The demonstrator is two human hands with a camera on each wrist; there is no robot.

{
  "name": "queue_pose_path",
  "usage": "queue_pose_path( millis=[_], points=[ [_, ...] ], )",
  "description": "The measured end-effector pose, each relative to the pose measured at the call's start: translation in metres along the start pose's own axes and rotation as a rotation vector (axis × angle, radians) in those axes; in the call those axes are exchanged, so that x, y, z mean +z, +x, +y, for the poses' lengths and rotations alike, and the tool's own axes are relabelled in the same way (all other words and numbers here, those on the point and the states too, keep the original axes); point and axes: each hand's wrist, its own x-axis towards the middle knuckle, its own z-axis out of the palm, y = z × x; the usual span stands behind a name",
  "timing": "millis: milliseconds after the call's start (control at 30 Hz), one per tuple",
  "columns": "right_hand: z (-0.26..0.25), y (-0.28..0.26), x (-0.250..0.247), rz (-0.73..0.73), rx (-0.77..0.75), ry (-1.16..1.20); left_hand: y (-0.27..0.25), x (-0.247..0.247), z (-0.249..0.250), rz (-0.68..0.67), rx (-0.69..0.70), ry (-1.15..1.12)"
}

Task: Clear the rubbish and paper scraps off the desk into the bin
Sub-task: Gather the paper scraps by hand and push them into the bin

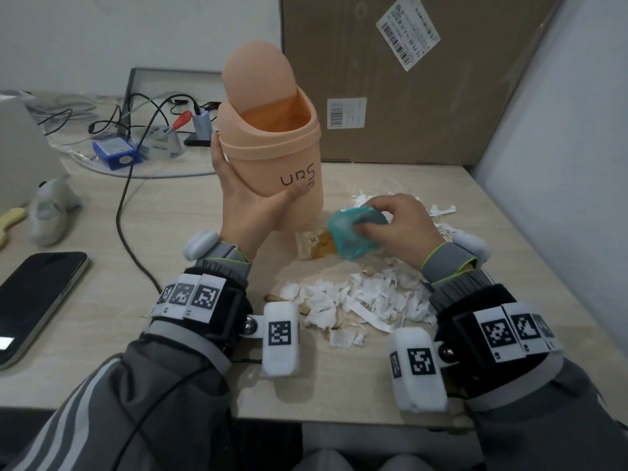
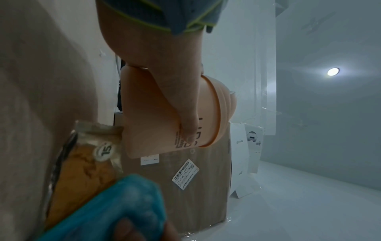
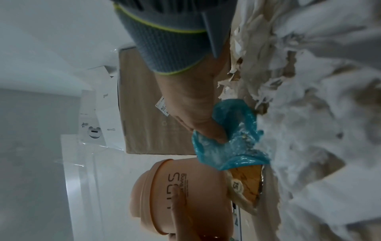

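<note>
Head view: peach bin (image 1: pixel 272 158) lifted and tilted at the desk's middle, swing lid tipped up and mouth open, gripped round its lower body by left hand (image 1: pixel 244 195) with thumb across the printed front and fingers curled behind. Just right of it, teal crumpled wrapper (image 1: pixel 355 234) pinched in curled fingers of right hand (image 1: pixel 399 226), low over the desk (image 1: pixel 204 239). Under the wrapper, clear packet with an orange-brown filling and a round "15" sticker (image 1: pixel 317 244), lying flat near the bin's base; touching the bin or not, cannot tell. Nearer the body, heap of white paper scraps (image 1: pixel 360 302) spread on the desk, more shreds behind the right hand.

Left wrist view: thumb (image 2: pixel 185 114) pressed along the bin (image 2: pixel 148 114) wall over its lettering.

Right wrist view: fingers dug into the teal wrapper (image 3: pixel 230 138), packet (image 3: pixel 246 184) beneath, scraps (image 3: pixel 309 130) beside.

Further out: brown cardboard box (image 1: pixel 407 79) upright at the back, black phone (image 1: pixel 37 300) at the left edge, black cable (image 1: pixel 125 212) trailing across the desk, blue box (image 1: pixel 117 153) and red-handled tool (image 1: pixel 180 122) amid wires at the rear left.
</note>
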Motion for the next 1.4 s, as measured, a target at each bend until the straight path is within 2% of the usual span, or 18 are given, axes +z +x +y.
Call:
queue_pose_path(
  millis=[133, 300, 500, 633, 767, 900, 1100, 1167, 1233, 1333, 1400],
  points=[
    [0.004, 0.001, -0.006, 0.118, -0.042, 0.214, 0.000, -0.001, 0.000, 0.038, 0.012, 0.037],
    [0.012, 0.006, -0.005, 0.205, -0.006, 0.194, 0.001, -0.002, -0.001, 0.046, 0.021, 0.058],
    [0.018, 0.006, -0.011, 0.407, 0.092, 0.230, 0.001, 0.000, -0.002, 0.032, 0.022, 0.064],
    [0.022, 0.007, -0.012, 0.413, 0.176, 0.315, 0.002, -0.001, -0.003, 0.027, 0.017, 0.055],
    [0.025, 0.007, -0.013, 0.481, 0.206, 0.421, 0.001, 0.000, -0.003, 0.021, 0.014, 0.047],
    [0.021, 0.008, -0.016, 0.492, 0.292, 0.618, 0.002, 0.000, -0.003, 0.014, 0.012, 0.049],
    [0.021, 0.011, -0.018, 0.369, 0.312, 0.885, 0.001, 0.000, -0.003, 0.003, 0.011, 0.054],
    [0.024, 0.012, -0.018, 0.364, 0.334, 0.875, 0.001, 0.000, -0.002, -0.003, 0.012, 0.052],
    [0.028, 0.014, -0.019, 0.354, 0.320, 0.730, 0.000, 0.000, -0.002, -0.010, 0.007, 0.050],
    [0.029, 0.010, -0.025, 0.376, 0.258, 0.532, 0.000, 0.000, -0.002, -0.014, 0.006, 0.050],
    [0.030, 0.006, -0.028, 0.402, 0.197, 0.504, 0.000, 0.000, -0.002, -0.014, 0.004, 0.062]
  ],
)
